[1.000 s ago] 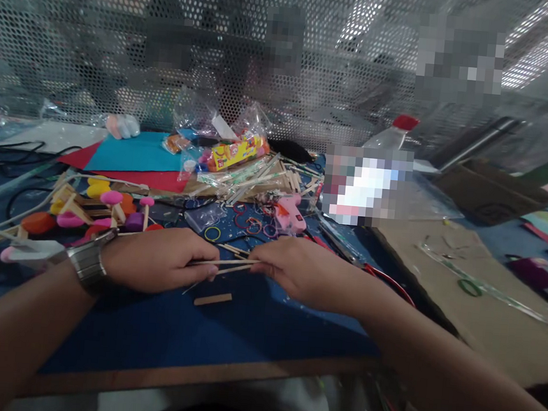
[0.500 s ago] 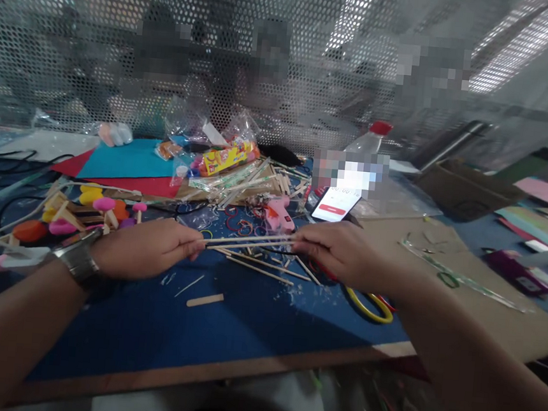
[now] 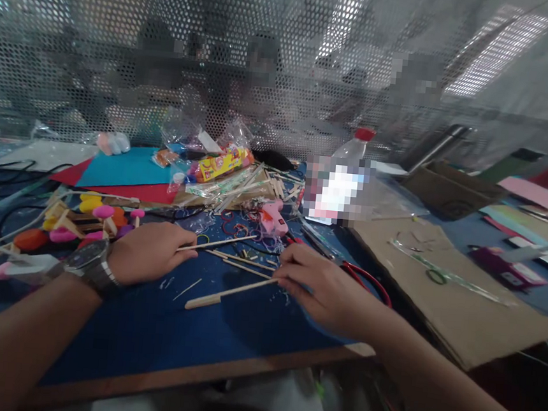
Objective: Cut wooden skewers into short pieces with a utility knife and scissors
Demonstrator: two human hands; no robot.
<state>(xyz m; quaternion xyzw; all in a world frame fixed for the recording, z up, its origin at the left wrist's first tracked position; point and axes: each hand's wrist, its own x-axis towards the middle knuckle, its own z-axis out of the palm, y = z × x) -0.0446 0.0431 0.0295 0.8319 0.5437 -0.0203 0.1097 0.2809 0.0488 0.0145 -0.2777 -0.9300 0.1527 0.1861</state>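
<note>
My left hand (image 3: 155,252), with a watch on its wrist, pinches one end of a thin wooden stick (image 3: 225,242) that points right. Lower down, my right hand (image 3: 321,289) grips the end of another thin wooden stick (image 3: 250,287). That stick slants left, and its far end overlaps a flat craft stick (image 3: 198,302) on the blue table; I cannot tell whether they touch. More loose thin sticks (image 3: 244,265) lie between the hands. Just beyond them is a pink glue gun (image 3: 275,220) among scattered rubber bands.
At left stands a craft-stick model with colourful discs (image 3: 68,229). Behind are coloured sheets (image 3: 118,169) and a yellow packet (image 3: 223,162). Red-handled scissors (image 3: 370,278), a glowing phone (image 3: 335,192), a bottle (image 3: 353,148) and cardboard (image 3: 441,316) are on the right.
The two sticks, earlier stretched side by side between both hands, are now apart, one in each hand. My right hand has moved down and slightly left, bringing its stick over the craft stick.
</note>
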